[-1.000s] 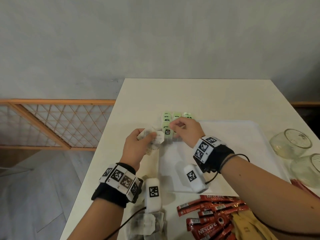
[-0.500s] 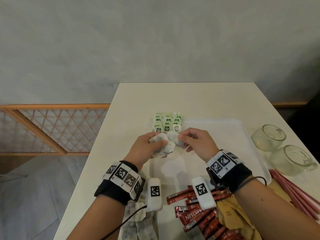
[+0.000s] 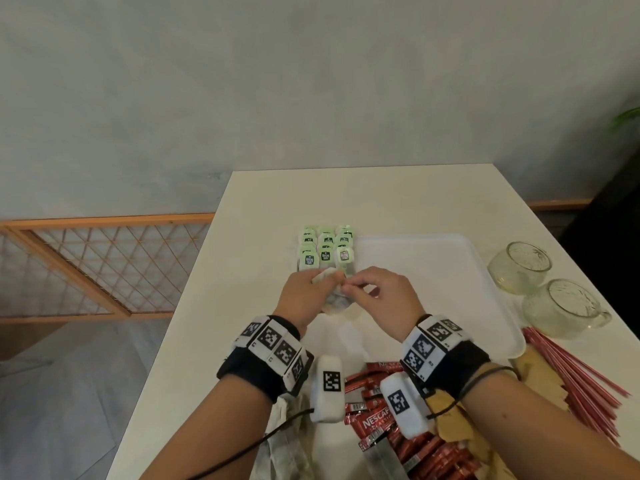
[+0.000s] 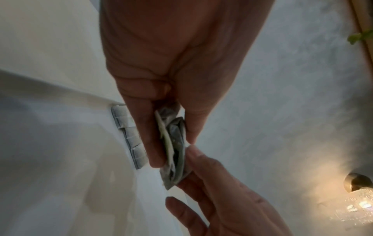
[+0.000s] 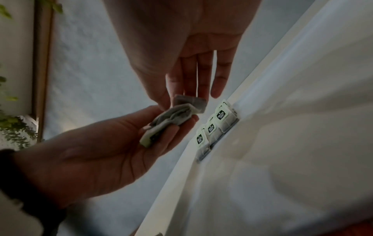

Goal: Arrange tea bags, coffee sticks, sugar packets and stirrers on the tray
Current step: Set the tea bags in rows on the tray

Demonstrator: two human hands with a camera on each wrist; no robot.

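Note:
Tea bags with green tags [image 3: 325, 251] lie in neat rows at the far left corner of the white tray [image 3: 450, 271]; the same rows show in the right wrist view [image 5: 218, 124] and the left wrist view [image 4: 131, 135]. Just in front of them my left hand [image 3: 325, 278] grips a small bunch of tea bags [image 3: 334, 301] [image 4: 173, 153]. My right hand [image 3: 349, 285] meets it and pinches one tea bag [image 5: 189, 102] at the top of the bunch between thumb and fingers. Both hands hover over the tray's left part.
Red coffee sticks [image 3: 377, 424] and brown sugar packets [image 3: 446, 420] are piled at the near table edge, with loose tea bags [image 3: 284, 445] to their left. Red stirrers [image 3: 571, 372] and two glass cups [image 3: 521, 266] [image 3: 561, 308] lie right of the tray.
My right hand left the tea bag rows and came back to the bunch in my left hand, where it now pinches one bag. Both hands drew slightly toward me.

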